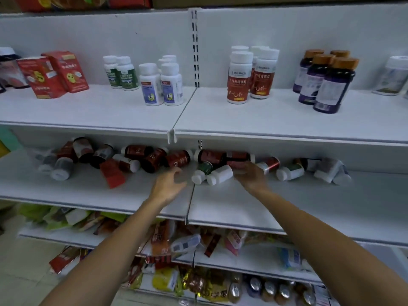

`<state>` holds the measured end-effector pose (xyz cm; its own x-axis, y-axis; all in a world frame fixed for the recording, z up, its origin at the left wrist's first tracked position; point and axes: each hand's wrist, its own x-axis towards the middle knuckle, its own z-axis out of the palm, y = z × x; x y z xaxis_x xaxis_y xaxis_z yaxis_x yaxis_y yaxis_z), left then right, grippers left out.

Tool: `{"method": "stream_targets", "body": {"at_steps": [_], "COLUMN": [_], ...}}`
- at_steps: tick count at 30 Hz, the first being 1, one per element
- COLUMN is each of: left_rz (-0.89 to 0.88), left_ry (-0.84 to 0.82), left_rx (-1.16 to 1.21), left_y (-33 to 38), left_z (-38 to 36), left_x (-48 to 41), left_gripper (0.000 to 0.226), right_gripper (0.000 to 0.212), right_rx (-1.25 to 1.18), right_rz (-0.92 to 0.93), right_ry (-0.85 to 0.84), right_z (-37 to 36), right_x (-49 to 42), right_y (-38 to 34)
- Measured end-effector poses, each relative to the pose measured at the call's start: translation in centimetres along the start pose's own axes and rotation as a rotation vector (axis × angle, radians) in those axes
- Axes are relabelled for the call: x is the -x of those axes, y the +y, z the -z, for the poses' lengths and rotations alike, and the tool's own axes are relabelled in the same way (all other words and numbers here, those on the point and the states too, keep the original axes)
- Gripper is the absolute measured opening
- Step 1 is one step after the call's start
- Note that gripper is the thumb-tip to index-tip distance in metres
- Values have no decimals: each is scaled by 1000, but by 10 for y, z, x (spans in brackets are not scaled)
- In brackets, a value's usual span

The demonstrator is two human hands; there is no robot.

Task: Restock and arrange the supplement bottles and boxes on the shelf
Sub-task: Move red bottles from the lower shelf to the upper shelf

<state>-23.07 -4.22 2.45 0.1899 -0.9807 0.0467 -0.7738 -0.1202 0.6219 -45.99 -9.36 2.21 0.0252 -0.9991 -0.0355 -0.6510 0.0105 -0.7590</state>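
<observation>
While both arms reach in over the middle shelf (287,202), the left hand (169,186) hovers just above the board, fingers loosely curved, thumb apart, nothing in it. The right hand (251,176) is further in, fingers up against a red-labelled bottle (237,161) lying on its side. There's blur there, so I can't tell whether it grips or only touches.

Between the two hands lie a white bottle (220,174) and a green-labelled bottle (204,170), both tipped over and touching each other. Behind them a jumble of dark bottles (152,159) with red labels sprawls along the back of this shelf. A fallen red box (112,174) lies at the left of the heap, and more toppled bottles (289,171) lie off to the right.

Up on the upper shelf (220,120) it's orderly, everything upright. Red cartons (53,74) stand at the left, then green-label bottles (123,74), then blue-label bottles (161,85). Right of the slotted post come the white-capped red bottles (242,78), and beyond them the purple bottles (326,80) with orange caps.

Lower down, loose packets (181,244) crowd the bottom shelves.
</observation>
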Motion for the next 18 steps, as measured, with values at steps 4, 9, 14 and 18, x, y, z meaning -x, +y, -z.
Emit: {"method": "stream_targets", "body": {"at_steps": [4,9,14,18], "left_rz": [-45,-127,-56,76], "left_ry": [106,200,195,169], "left_rx": [-98,-154,-445,-666], "left_y": [-18,-46,-62,-55], "left_z": [-21,-52,-66,-72], "left_x": [-61,-117,-152,-155], "left_gripper": [41,45,57,51], "right_gripper": [40,49,48,50], "right_rx": [-118,-42,-39,-168], "right_rz": [-62,-191,-156,-208], "right_ry": [2,110,147,138], "right_z": [-29,-47,-54,-60], "right_x": [-74,-113,-137,-137], "right_y": [31,38,49,44]}}
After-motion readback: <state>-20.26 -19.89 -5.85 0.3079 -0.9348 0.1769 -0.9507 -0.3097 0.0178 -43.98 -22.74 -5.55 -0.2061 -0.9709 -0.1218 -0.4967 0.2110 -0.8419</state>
